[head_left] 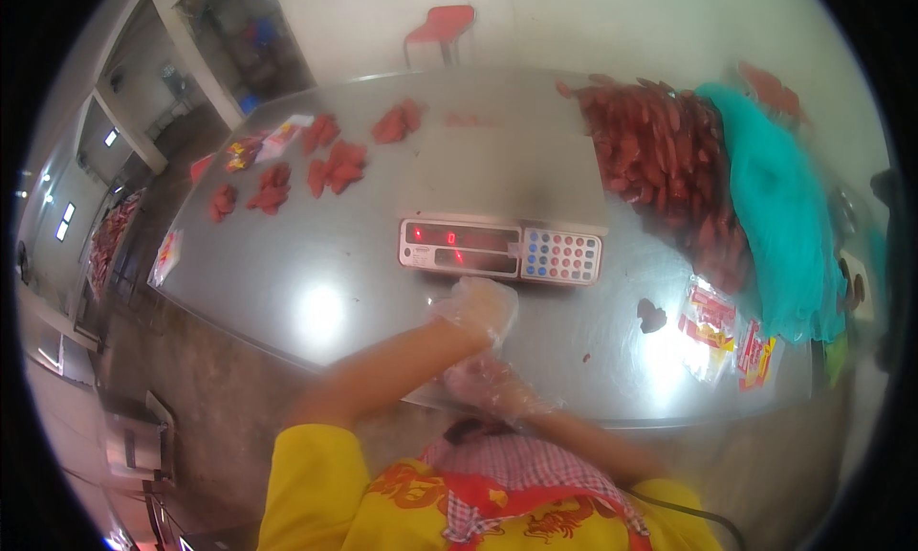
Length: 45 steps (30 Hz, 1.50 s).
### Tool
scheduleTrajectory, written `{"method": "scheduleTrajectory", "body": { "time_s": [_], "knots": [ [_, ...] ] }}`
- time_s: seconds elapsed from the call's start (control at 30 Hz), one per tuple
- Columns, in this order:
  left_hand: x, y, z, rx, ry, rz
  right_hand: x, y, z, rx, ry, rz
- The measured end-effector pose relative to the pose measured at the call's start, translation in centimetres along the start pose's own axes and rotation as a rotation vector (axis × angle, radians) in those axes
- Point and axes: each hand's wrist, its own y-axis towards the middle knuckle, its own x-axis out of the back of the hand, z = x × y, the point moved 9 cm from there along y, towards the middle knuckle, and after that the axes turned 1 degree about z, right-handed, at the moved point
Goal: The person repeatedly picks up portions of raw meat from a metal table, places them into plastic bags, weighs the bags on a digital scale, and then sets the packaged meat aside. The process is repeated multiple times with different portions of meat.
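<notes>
Both my hands wear clear plastic gloves. My left hand (481,309) lies just in front of the digital scale (411,256), near its front panel. Its fingers are bent out of sight or blurred. My right hand (483,381) is lower, close to my body at the table's near edge, below the left hand. What its fingers do is hidden, and I see nothing held in either hand. The scale has a flat grey pan (507,183), lit red digits and a keypad of small round buttons.
A big heap of reddish-brown elongated pieces (660,154) lies at right beside a teal cloth or net (779,207). Several small piles (337,166) of them sit at left. Printed packets (708,317) lie at the right front. A red stool (448,21) stands beyond the metal table (258,283).
</notes>
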Motion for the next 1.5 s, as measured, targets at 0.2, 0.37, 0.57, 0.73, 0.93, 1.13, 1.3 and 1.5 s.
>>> {"method": "scheduleTrajectory", "body": {
  "time_s": [0.2,0.37,0.57,0.73,0.93,1.13,1.3,1.5],
  "knots": [
    [5.9,-7.3,4.9,-0.2,-0.076,-0.497,-0.5,-1.6,9.3,0.711,-0.812,-0.045],
    [4.2,-13.0,7.3,-0.019,-0.173,-0.239,-1.6,-5.3,14.5,0.811,-0.969,0.159],
    [7.6,-17.7,14.5,-0.073,-1.649,-0.884,-2.8,-10.5,22.2,0.965,-0.889,0.209],
    [3.5,-14.5,4.2,-0.466,-2.274,-0.693,0.0,-9.8,24.8,0.897,-0.573,0.109],
    [-0.2,-13.5,1.3,-0.128,-2.068,-0.373,5.1,-7.9,23.0,0.788,-0.694,-0.045],
    [-0.3,-12.6,0.4,0.118,-1.992,-0.196,12.8,-7.3,19.6,0.631,-0.469,-0.428],
    [-7.0,-9.8,-0.2,0.424,-1.917,-0.127,12.6,-5.3,13.0,0.688,-0.755,-0.577],
    [-10.2,-9.9,0.6,0.538,-1.888,-0.232,10.2,-2.2,1.6,0.072,-0.036,-0.247]
  ]
}}
